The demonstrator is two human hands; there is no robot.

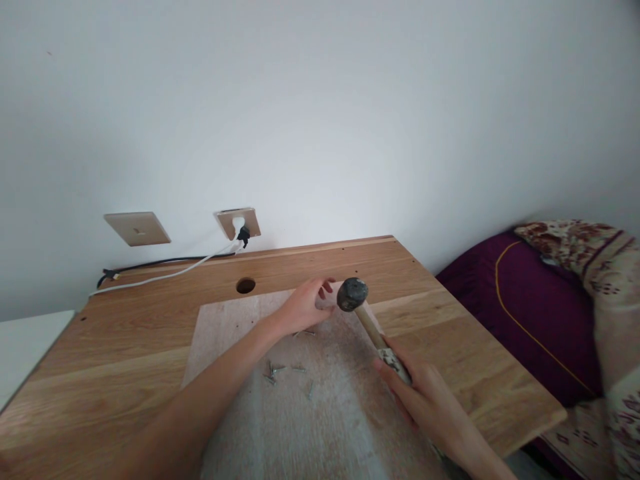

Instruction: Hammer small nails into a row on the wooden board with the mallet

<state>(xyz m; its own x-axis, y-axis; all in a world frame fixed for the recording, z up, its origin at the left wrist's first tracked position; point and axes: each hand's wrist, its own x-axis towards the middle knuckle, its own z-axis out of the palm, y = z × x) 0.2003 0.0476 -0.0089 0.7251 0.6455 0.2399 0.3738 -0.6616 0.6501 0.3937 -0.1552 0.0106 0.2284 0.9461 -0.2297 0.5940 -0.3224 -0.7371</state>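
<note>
Item, one hammer, dark head, pale wooden handle partly wrapped in white: held in the right hand, its fingers closed round the grip; head raised above the far right part of the board, right of the middle of the tabletop. Long axis slanting, head end toward the tabletop's far edge and somewhat left, grip end toward its near right corner. Item, one board, pale, flat on the tabletop, its far end just short of the far edge, long axis running from there toward the wearer, near end out of view. Item, left hand, over the board's far end: fingers curved and parted from the thumb, nothing seen between them. Item, several metal fasteners, nails or screws, loose on the board, pointing various ways. Condition, by judgement: early; board laid and hammer taken up, loose fasteners seemingly unused; small dark dots at the board's far left could be holes or heads, cannot tell. Item, one round hole near the tabletop's far edge; white cable along that edge, toward its far left corner.
</note>
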